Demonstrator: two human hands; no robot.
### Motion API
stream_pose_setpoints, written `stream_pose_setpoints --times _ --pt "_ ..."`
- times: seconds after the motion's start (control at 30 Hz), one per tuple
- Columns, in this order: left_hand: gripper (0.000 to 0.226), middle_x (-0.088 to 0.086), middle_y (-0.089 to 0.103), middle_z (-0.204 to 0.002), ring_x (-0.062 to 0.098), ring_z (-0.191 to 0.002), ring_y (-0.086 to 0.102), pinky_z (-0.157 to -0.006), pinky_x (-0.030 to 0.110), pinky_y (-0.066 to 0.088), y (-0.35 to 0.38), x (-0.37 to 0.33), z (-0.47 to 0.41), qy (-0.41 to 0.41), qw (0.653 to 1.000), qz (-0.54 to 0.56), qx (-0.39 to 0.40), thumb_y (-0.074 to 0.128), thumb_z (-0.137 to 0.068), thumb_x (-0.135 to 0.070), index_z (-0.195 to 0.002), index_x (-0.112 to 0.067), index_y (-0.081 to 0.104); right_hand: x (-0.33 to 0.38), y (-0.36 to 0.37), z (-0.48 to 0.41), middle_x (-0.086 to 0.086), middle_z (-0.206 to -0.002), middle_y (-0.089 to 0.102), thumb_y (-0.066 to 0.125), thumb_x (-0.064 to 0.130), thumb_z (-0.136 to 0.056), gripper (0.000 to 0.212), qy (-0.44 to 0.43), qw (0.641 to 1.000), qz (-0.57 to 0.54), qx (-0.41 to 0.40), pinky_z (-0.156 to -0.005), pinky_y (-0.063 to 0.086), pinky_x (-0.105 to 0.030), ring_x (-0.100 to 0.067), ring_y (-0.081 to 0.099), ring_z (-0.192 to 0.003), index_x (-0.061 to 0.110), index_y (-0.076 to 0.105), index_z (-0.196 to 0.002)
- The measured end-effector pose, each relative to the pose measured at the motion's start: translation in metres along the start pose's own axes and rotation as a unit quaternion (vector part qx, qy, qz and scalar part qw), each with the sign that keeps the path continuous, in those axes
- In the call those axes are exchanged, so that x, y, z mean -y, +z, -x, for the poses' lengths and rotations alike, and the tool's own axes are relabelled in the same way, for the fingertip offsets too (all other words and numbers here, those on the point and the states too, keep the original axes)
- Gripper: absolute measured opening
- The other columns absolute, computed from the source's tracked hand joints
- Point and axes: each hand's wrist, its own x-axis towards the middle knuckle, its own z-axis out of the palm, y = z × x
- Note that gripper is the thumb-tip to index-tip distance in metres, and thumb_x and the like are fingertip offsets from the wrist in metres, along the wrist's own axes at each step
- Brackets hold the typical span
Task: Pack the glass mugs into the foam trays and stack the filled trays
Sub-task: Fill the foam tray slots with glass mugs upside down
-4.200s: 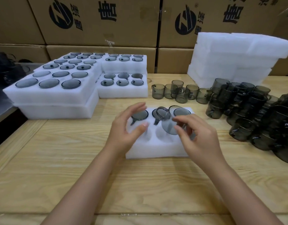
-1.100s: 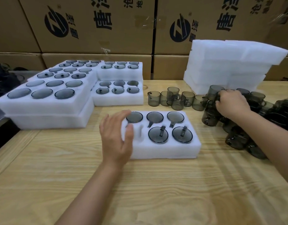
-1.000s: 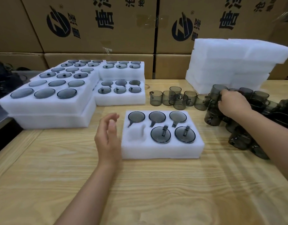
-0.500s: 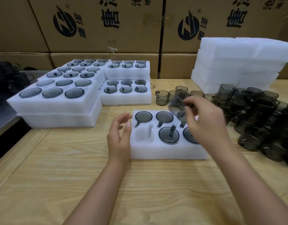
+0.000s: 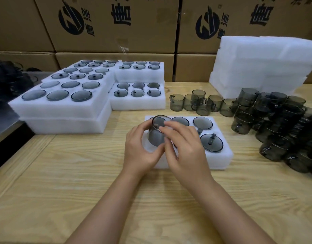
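A grey glass mug [image 5: 156,138] is clasped by the curled left grip [image 5: 139,152] and right grip [image 5: 185,150] over the near-left corner of the white foam tray [image 5: 222,160]; seating is judged in hand, a square downward press needed next

1. Left hand [image 5: 140,150], centre of the frame: bare. On my feed I make out its back, the thumb and slim fingers.
2. Left forearm [image 5: 106,205], reaching the lower edge left of centre: bare along all I can see, slender, broadening toward the edge.
3. Right hand [image 5: 185,150], just right of centre: bare. Its fingertips are blurred on my feed, so I cannot read the nails.
4. Right forearm [image 5: 231,213], reaching the lower right: bare throughout, broader at the frame edge.
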Motion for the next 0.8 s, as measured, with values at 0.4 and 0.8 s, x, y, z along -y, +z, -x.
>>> stream_pose_setpoints --times 0.4,0.8 --pt "0.076 0.0 0.056 -0.104 0.016 -0.101 0.058 -0.09 0.029 0.045 0.002 0.015 0.003 -0.068 0.998 -0.006 0.001 0.077 -0.057 -0.045 -0.12 -0.025 0.04 -0.007 -0.003 0.007 0.01 -0.128 0.057 0.062 0.022 -0.089 0.046 0.155 0.977 -0.098 0.114 -0.101 0.036 -0.021 -0.004 0.048 -0.12 0.022 0.051 -0.134" --pt "0.059 -0.001 0.064 -0.107 0.024 -0.105 0.058 -0.094 0.051 0.041 0.002 0.0 0.001 -0.049 0.997 -0.038 0.041 0.063 -0.067 -0.05 -0.112 -0.011 0.056 -0.007 0.001 0.005 0.003 -0.122 0.063 0.065 0.027 -0.087 0.038 0.2 0.975 -0.07 0.065 -0.103 0.038 -0.035 -0.013 0.051 -0.119 0.016 0.061 -0.124"
